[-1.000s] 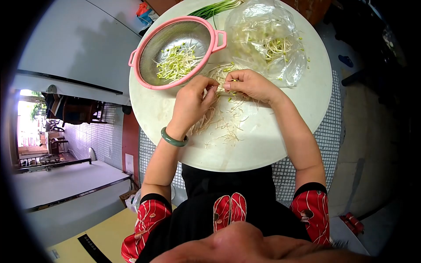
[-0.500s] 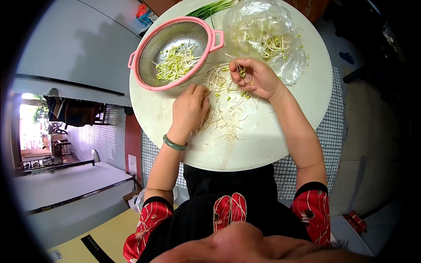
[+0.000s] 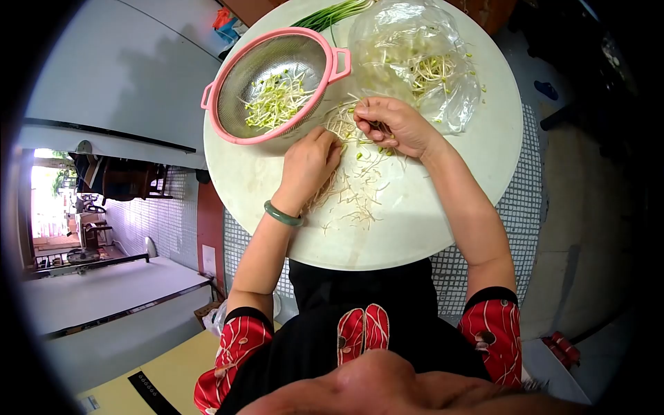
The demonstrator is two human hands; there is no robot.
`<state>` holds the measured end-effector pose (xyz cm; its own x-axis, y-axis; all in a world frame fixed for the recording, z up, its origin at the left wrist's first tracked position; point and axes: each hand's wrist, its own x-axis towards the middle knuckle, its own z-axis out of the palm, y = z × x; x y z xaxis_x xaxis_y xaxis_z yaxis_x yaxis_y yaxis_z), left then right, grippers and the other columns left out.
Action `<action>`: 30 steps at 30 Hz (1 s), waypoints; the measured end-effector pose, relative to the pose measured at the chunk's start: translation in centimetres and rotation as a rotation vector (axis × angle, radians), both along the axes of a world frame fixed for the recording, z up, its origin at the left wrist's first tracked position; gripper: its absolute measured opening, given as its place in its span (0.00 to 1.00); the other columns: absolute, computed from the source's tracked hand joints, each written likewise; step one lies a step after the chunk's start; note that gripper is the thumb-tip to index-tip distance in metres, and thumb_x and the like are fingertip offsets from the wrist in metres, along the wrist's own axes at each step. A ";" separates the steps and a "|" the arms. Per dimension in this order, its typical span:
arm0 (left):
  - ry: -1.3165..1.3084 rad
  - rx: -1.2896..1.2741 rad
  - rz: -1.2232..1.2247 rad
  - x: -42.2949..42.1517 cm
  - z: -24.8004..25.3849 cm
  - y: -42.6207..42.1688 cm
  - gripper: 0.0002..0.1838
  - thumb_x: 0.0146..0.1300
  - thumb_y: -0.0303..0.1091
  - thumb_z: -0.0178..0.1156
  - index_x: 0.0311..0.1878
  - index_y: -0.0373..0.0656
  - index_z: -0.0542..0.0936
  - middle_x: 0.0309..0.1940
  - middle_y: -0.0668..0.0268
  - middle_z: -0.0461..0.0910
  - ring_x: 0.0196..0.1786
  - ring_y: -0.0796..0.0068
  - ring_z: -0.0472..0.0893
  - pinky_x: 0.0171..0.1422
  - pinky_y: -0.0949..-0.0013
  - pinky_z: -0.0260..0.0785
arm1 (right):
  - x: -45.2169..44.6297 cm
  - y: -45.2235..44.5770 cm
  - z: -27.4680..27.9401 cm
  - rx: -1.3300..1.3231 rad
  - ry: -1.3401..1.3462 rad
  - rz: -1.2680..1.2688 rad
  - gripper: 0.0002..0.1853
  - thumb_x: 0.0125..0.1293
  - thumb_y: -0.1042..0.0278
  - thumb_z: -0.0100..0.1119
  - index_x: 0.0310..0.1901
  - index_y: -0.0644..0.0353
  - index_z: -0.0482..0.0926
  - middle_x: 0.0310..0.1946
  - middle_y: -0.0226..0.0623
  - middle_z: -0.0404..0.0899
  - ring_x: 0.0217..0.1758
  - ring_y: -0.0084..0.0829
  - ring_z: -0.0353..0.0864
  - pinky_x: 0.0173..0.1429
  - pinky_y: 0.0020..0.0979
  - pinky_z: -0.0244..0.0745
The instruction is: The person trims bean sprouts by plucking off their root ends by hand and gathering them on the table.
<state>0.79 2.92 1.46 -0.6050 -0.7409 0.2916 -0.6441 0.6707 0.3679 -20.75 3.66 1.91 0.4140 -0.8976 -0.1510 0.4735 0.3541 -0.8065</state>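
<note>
My right hand (image 3: 396,126) is closed around several bean sprouts, some poking out at the fingertips. Just left of it, my left hand (image 3: 309,160), with a green bangle at the wrist, has its fingers drawn together over the table; what they hold, if anything, is hidden. Between and below the hands lie scattered sprout roots (image 3: 356,190). A pink-rimmed metal colander (image 3: 232,66) stands at the upper left, with trimmed sprouts (image 3: 277,101) inside. A clear plastic bag (image 3: 453,114) of sprouts (image 3: 432,71) lies at the upper right.
Green onions (image 3: 332,15) lie at the far edge of the round white table (image 3: 394,242). Beyond the left side are a grey-white panel, a doorway and a chair. A slipper (image 3: 546,89) is on the floor at the right.
The hands parted from their earlier contact. My right hand now has sprouts in its curled fingers, and my left hand dropped toward the roots, then moved slightly up and right.
</note>
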 end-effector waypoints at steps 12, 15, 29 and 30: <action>0.079 0.020 0.057 -0.3 0.3 0.4 0.05 0.59 0.29 0.61 0.37 0.40 0.79 0.35 0.59 0.76 0.36 0.56 0.79 0.40 0.60 0.72 | 0.3 0.1 0.1 0.012 0.025 0.001 0.08 0.70 0.63 0.55 0.36 0.58 0.74 0.26 0.24 0.72 0.20 0.10 0.65 0.15 0.12 0.53; 0.000 -0.022 -0.010 -0.3 0.2 0.3 0.06 0.58 0.29 0.62 0.38 0.41 0.79 0.35 0.60 0.77 0.37 0.57 0.79 0.40 0.60 0.72 | 0.3 0.0 0.0 0.006 0.027 0.014 0.08 0.70 0.63 0.55 0.36 0.58 0.74 0.26 0.24 0.72 0.20 0.10 0.65 0.15 0.12 0.53; 0.038 0.022 -0.040 0.1 0.1 0.1 0.06 0.57 0.27 0.62 0.39 0.41 0.80 0.34 0.61 0.77 0.36 0.61 0.79 0.41 0.63 0.72 | 0.3 0.1 0.2 0.000 0.058 -0.006 0.09 0.70 0.63 0.54 0.34 0.58 0.73 0.26 0.24 0.72 0.19 0.10 0.64 0.15 0.12 0.53; 0.068 0.026 -0.038 0.1 0.0 0.1 0.06 0.57 0.27 0.62 0.39 0.41 0.80 0.34 0.62 0.77 0.35 0.63 0.79 0.40 0.65 0.71 | 0.3 0.1 0.1 -0.003 0.058 -0.006 0.09 0.70 0.63 0.54 0.34 0.58 0.73 0.26 0.24 0.72 0.19 0.10 0.64 0.15 0.12 0.53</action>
